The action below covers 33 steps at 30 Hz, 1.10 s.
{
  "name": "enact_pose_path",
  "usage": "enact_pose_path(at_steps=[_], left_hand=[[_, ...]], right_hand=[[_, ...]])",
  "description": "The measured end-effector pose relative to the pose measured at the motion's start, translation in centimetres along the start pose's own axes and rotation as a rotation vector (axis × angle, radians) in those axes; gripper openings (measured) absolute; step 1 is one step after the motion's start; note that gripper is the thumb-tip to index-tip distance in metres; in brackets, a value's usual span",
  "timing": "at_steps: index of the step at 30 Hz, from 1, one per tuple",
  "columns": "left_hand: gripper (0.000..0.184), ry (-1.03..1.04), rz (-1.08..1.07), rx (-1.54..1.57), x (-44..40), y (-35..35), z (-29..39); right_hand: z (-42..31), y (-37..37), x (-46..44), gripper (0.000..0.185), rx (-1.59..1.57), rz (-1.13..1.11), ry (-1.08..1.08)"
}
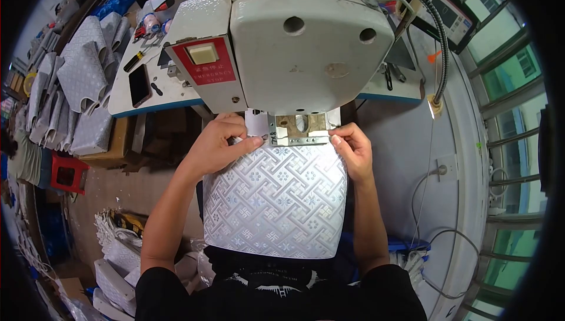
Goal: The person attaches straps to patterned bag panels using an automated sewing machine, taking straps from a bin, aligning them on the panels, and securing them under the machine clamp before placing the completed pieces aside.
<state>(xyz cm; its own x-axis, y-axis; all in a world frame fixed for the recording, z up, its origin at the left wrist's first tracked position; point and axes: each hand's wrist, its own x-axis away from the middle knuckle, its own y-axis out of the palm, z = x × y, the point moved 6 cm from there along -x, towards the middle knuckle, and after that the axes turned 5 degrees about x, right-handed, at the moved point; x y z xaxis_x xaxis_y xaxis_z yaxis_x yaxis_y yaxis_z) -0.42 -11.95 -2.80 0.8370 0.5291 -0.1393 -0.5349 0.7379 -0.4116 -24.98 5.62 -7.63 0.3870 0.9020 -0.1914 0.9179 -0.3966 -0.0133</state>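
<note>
A silvery patterned sheet (276, 197) hangs down from the front of a white machine (312, 44) toward the person's lap. Its upper edge lies at a metal clamp frame (301, 141) under the machine head. My left hand (226, 144) pinches the sheet's upper left corner, thumb pointing at the frame. At the upper right corner, my right hand (353, 149) holds the sheet between thumb and fingers, close to the right end of the frame.
A phone (140, 85) and a screwdriver (134, 61) lie on the white worktop at left. Folded silvery pieces (85, 68) are piled farther left, above a red stool (67, 172). A flexible metal hose (438, 21) curves down at right; a monitor (444, 15) stands behind.
</note>
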Motion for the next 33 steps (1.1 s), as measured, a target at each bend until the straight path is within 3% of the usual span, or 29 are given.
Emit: enact_pose_path(at_steps=[8, 12, 15, 17, 19, 21, 26, 31, 33], left_hand=[[0.034, -0.088, -0.062, 0.051, 0.2, -0.4, -0.6], [0.025, -0.297, 0.061, 0.068, 1.7, -2.2, -3.0], [0.033, -0.095, 0.170, 0.115, 2.4, -3.0, -2.1], [0.036, 0.127, 0.103, -0.096, 1.9, -2.1, -1.9], [0.045, 0.217, 0.069, -0.234, 1.3, -0.8, -0.5], [0.051, 0.038, 0.112, -0.283, 1.2, -0.2, 0.0], [0.055, -0.038, 0.075, -0.308, 0.9, 0.0, -0.7], [0.053, -0.054, 0.067, -0.255, 0.2, -0.1, -0.1], [0.051, -0.035, 0.098, -0.236, 0.3, 0.1, 0.6]], right_hand=[[0.3, 0.1, 0.1, 0.012, -0.025, -0.012, 0.030], [0.1, 0.2, 0.1, 0.011, -0.036, 0.000, 0.037], [-0.2, 0.4, 0.2, 0.012, 0.045, 0.032, 0.010], [0.4, -0.3, -0.1, 0.014, 0.141, 0.045, -0.079], [0.5, -0.2, 0.2, 0.014, 0.110, 0.085, -0.013], [0.1, 0.2, 0.2, 0.016, 0.109, 0.183, -0.035], [0.0, -0.3, 0.5, 0.018, 0.335, 0.051, 0.029], [2.4, -0.4, 0.0, 0.022, 0.117, 0.000, 0.184], [2.9, -0.5, -0.3, 0.023, 0.062, -0.050, 0.127]])
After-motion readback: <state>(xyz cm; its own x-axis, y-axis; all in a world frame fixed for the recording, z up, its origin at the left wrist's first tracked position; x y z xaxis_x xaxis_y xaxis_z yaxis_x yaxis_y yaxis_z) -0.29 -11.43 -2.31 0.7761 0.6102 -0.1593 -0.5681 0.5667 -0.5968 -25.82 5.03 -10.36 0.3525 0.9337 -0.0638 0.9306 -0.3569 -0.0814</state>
